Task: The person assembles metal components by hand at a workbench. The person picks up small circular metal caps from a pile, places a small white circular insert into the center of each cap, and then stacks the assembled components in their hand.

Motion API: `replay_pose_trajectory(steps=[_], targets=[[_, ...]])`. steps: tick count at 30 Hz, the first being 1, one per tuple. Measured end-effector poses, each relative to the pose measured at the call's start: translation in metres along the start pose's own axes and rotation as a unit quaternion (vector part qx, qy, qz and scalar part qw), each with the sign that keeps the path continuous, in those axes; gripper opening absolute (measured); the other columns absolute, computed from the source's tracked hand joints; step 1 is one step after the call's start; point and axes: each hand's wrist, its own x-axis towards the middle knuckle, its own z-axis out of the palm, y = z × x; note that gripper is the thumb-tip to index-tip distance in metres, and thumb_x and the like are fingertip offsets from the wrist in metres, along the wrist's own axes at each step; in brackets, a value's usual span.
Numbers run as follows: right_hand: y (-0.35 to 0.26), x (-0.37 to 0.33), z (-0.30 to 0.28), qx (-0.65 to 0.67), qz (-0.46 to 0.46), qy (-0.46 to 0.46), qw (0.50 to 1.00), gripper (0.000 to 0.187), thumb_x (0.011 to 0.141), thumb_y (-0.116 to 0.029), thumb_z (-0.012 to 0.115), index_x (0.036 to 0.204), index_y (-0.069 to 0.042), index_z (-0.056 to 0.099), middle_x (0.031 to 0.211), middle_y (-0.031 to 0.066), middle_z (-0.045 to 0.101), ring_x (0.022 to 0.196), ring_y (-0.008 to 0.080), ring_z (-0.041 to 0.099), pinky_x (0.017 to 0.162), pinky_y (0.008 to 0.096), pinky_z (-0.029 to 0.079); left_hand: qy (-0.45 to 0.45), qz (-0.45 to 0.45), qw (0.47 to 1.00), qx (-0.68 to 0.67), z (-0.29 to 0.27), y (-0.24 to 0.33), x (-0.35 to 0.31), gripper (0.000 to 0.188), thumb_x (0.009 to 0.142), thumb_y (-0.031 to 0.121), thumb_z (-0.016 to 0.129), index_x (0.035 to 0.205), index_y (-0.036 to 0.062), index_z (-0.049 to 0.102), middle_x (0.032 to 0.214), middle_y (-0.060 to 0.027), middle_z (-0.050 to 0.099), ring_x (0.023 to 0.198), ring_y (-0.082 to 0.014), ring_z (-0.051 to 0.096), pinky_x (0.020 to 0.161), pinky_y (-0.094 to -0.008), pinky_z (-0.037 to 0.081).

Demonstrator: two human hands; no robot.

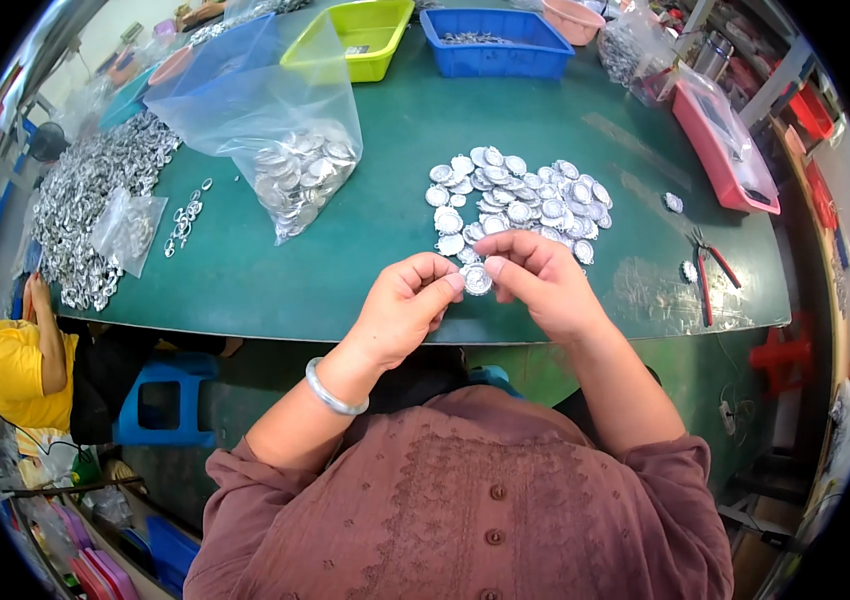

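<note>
A round silver-coloured medallion pendant [477, 280] is held up in front of me, near the table's front edge. My left hand [410, 305] pinches its left side between thumb and forefinger. On the other side, my right hand [542, 285] has its thumb and curled forefinger at the pendant's upper right edge. Whether the right fingers grip anything small there is hidden. Just beyond my hands lies a spread pile of similar silver pendants [520, 205]. To the right, pliers with red handles [707, 270] lie by a single loose pendant [689, 271].
A clear plastic bag of pendants [305, 175] stands left of the pile. Further left are a large heap of small metal parts [95, 200] and a seated person in yellow [20, 365]. Blue [495, 62], green [375, 68] and pink trays [715, 150] line the table.
</note>
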Motion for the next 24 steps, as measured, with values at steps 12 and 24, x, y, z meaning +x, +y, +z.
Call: replay_pose_trajectory(steps=[12,24], targets=[[0.014,-0.007,0.004,0.118,0.032,0.006,0.992,0.013,0.084,-0.007,0.055,0.093,0.002,0.052,0.078,0.0085,0.061,0.064,0.0133,0.06,0.057,0.0232,0.047,0.032,0.018,0.998,-0.041,0.01,-0.008,0.0,0.01,0.084,0.013,0.058,0.088,0.0042,0.058,0.071,0.0027,0.055,0.054,-0.0011,0.042,0.045,-0.0147,0.032],[0.024,-0.01,0.003,-0.011,-0.058,0.061,0.996,0.01,0.083,-0.005,0.057,0.091,0.0,0.06,0.082,0.0051,0.063,0.065,0.0095,0.056,0.058,0.021,0.044,0.058,0.036,0.995,-0.071,0.016,-0.013,0.001,0.014,0.086,0.014,0.056,0.096,0.0042,0.059,0.078,0.0008,0.056,0.056,-0.0039,0.043,0.045,-0.016,0.031]])
